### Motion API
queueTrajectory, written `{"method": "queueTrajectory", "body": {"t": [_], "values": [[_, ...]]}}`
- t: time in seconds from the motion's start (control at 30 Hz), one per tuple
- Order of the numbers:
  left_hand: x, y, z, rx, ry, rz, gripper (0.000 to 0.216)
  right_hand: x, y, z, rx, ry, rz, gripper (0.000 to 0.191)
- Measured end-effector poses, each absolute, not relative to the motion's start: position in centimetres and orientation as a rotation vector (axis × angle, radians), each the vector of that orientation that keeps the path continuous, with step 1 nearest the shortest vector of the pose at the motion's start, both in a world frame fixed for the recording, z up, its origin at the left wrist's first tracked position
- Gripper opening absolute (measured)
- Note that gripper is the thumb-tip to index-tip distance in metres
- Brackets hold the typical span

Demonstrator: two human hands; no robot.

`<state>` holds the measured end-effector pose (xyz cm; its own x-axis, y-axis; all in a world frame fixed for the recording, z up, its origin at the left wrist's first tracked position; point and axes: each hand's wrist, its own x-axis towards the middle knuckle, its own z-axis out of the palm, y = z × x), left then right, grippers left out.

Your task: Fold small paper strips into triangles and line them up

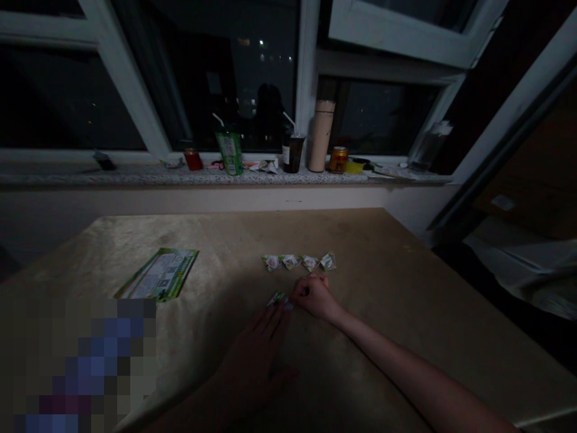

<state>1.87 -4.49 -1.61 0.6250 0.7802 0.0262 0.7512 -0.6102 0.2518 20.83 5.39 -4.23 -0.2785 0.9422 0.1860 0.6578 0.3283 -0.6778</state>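
My left hand [259, 346] lies on the table with its fingers stretched out. Its fingertips rest on a small white-and-green triangular packet [278, 297]. From the right, my right hand [319, 297] is closed in a pinch at that packet's right edge; the fingers partly hide the pinched spot. Just beyond my hands, several similar small triangular packets [289, 261] lie side by side in a short row. Farther left, a flat green-and-white printed pouch [164, 273] rests on the table.
The brown tabletop [369, 258] ends below a stone windowsill [265, 178]. On the sill stand a green can with a straw [229, 151], a dark drink cup [293, 153], a pink bottle [321, 137], a gold can [338, 160] and a red jar [193, 160]. The lower left is pixelated.
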Motion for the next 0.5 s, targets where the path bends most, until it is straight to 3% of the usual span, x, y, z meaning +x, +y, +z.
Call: {"method": "queueTrajectory", "body": {"t": [0.5], "values": [[1.92, -4.18, -2.16, 2.632, 1.293, 0.264, 0.079, 20.65, 5.14, -3.77, -1.416, -2.029, 0.653, 0.011]]}}
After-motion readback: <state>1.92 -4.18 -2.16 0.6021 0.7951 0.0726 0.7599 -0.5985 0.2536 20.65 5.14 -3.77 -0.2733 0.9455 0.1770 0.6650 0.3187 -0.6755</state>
